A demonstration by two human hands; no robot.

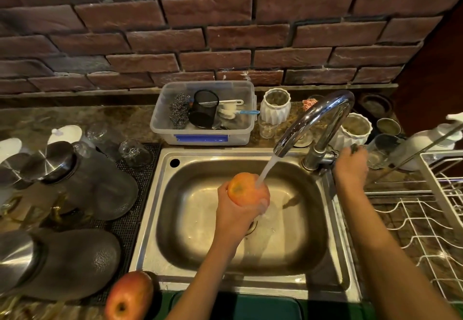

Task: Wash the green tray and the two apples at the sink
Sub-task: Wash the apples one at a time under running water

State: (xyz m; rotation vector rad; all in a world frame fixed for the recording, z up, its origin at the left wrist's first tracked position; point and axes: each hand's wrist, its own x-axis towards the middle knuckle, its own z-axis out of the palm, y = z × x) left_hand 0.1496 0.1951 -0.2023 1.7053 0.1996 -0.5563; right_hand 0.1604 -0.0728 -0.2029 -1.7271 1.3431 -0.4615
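A: Water's on! A white stream (266, 169) runs slantwise from the chrome faucet (317, 119) straight onto the apple (248, 189) over the middle of the sink (333, 264) basin.

B: And the left hand (238, 209) has it, fingers wrapped tight around the underside and near side of that orange-red apple, which sits above the drain.

A: Right hand (350, 164) is out at the back right corner of the sink, closed over the faucet handle; only a bit of the lever peeks out past the knuckles.

B: Second apple (130, 297), red with a yellow patch, stem pit facing us, sits at the counter's front edge, just off the sink's front left corner. Nobody is touching it.

A: The green tray (238, 307)? A dark green slab along the bottom edge of view, against the sink's front rim, partly under the left forearm. The apple's right side seems to overlap its left end, though I can't tell whether it rests on it.

B: Behind the sink, at the back of the counter, a clear plastic tub (203, 134) holds steel wool, a black mesh cup and a brush.

A: White ribbed jars (275, 107) beside it to the right, upturned glasses and steel-lidded jars on the dark mat (130, 222) left of the sink, and a white wire rack (431, 219) on the right side.
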